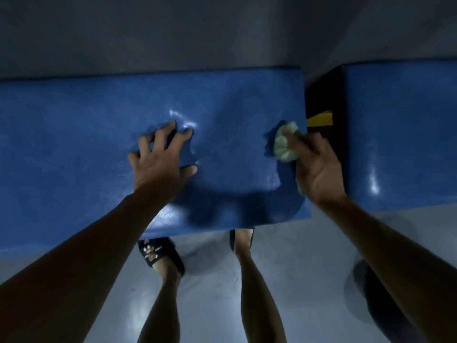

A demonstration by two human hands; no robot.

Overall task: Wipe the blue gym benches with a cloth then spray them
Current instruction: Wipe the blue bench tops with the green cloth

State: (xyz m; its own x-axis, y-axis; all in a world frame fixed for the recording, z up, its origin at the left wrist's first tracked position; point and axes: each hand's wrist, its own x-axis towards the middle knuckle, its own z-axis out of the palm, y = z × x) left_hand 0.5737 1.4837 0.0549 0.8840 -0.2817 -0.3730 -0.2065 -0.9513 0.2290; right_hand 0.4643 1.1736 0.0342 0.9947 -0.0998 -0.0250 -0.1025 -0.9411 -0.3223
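Observation:
A long blue padded bench (74, 144) runs across the view below me. My left hand (160, 159) presses on its top near the middle, fingers spread and denting the padding, holding nothing. My right hand (319, 167) is at the bench's right end, gripping a crumpled pale green cloth (284, 144) that rests on the blue surface close to the edge. A second blue bench (400, 134) stands to the right, separated by a narrow dark gap. No spray bottle is in sight.
A grey wall (197, 33) rises right behind the benches. A yellow object (320, 119) shows inside the gap between them. My legs and a black slide sandal (158, 253) stand on the grey floor (210, 280) against the bench front.

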